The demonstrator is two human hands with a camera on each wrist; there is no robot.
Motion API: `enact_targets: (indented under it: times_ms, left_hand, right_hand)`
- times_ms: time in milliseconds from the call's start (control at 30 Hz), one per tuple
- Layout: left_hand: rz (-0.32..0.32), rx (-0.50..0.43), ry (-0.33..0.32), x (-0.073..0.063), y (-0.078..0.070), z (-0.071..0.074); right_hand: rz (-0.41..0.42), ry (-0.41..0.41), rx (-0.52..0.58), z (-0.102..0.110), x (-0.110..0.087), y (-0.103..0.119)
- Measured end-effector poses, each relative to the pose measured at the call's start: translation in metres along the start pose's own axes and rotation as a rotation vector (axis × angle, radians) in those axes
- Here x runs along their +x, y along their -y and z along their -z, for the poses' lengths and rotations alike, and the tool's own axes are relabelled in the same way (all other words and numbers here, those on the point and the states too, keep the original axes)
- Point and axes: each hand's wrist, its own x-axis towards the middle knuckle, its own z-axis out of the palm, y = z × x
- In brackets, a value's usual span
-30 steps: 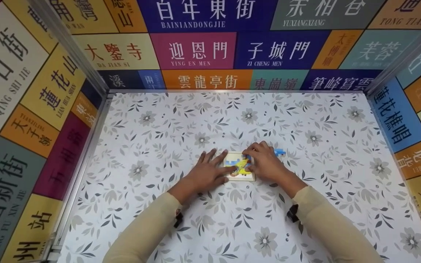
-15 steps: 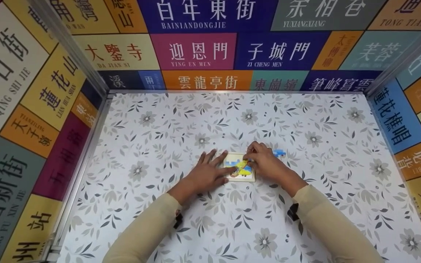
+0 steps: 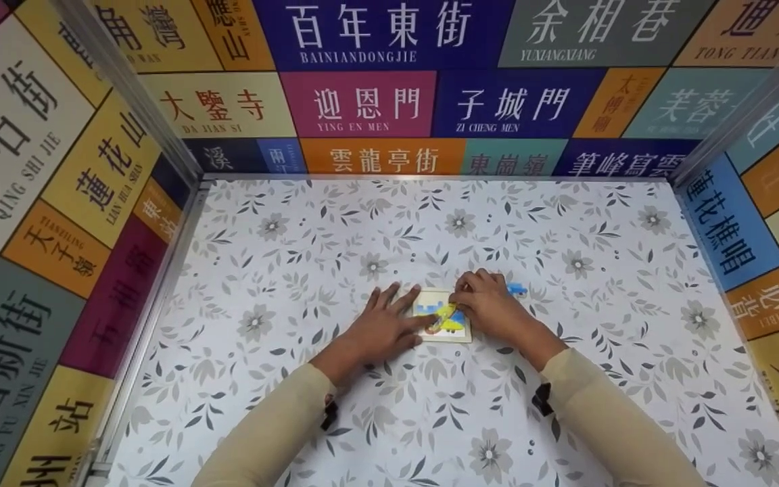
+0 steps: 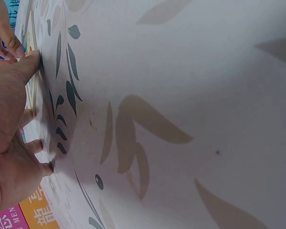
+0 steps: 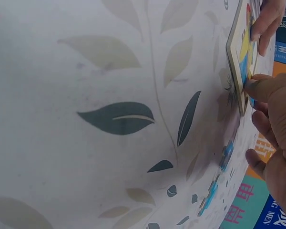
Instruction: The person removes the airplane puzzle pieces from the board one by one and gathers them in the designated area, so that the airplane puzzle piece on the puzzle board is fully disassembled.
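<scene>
A small jigsaw puzzle in a pale wooden frame (image 3: 445, 339) lies on the table, its inside partly filled with yellow and blue pieces (image 3: 454, 320). My left hand (image 3: 386, 329) is spread over the frame's left side, one finger reaching onto the yellow part. At the upper right corner, my right hand (image 3: 494, 306) pinches a puzzle piece between thumb and fingertips; the hand hides most of it. In the right wrist view, the right thumb (image 5: 262, 88) rests over the blue area at the frame's edge. The left wrist view shows both hands meeting at the puzzle.
Loose blue puzzle pieces (image 3: 516, 289) lie just beyond the right hand; the right wrist view shows one loose piece (image 5: 226, 155) near the frame and another (image 5: 209, 196) farther off. A floral cloth (image 3: 335, 223) covers the table, with printed walls (image 3: 362, 101) around it.
My right fingers have drawn together at the frame's upper right corner, exposing more of the puzzle's right side. My left hand keeps its place. The head view has tilted slightly up.
</scene>
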Motion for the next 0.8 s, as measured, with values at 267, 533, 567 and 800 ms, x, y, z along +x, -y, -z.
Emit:
enact_targets:
  times_ms: [267, 533, 567, 800]
  left_hand:
    - [-0.003, 0.013, -0.009, 0.001, 0.001, 0.0]
    - [0.0, 0.01, -0.009, 0.0, 0.0, 0.001]
    - [-0.001, 0.005, -0.008, 0.0, -0.001, 0.002]
    - [-0.015, -0.011, -0.023, 0.0, 0.001, 0.0]
  right_hand:
    - [0.003, -0.021, -0.055, -0.001, -0.003, -0.001]
    - [-0.008, -0.043, -0.055, 0.003, -0.011, -0.01]
    - [-0.013, -0.047, -0.047, 0.005, -0.012, -0.011]
    - [-0.029, -0.16, -0.034, 0.013, -0.028, -0.024]
